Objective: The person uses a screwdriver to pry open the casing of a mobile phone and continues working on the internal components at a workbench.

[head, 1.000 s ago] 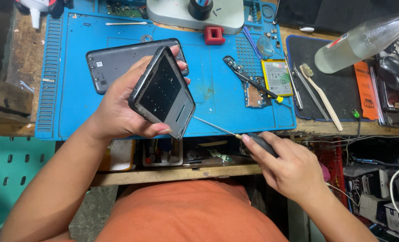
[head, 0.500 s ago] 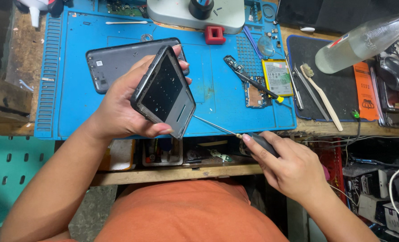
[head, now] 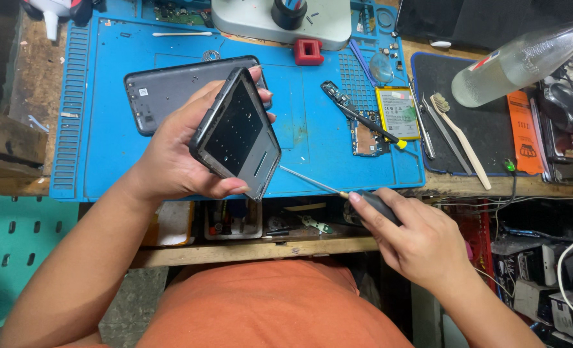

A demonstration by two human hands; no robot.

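Left hand [head: 170, 154] grasps the opened phone body [head: 237, 134] tilted above the blue mat [head: 106, 77], fingers wrapped round its edges. Right hand [head: 421, 241] is clenched on a slim screwdriver [head: 338, 191], tip just beside the phone's lower corner. Risk: the tip could slip and gouge the interior (the phone is unsupported in mid-air); any loosened screw could fall into the cluttered shelf [head: 260, 222] below.

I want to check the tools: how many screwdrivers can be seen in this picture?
2. One screwdriver is in the right hand, its tip toward the opened phone held by the left hand. A second, yellow-tipped one lies on the blue mat. Others may be hidden.
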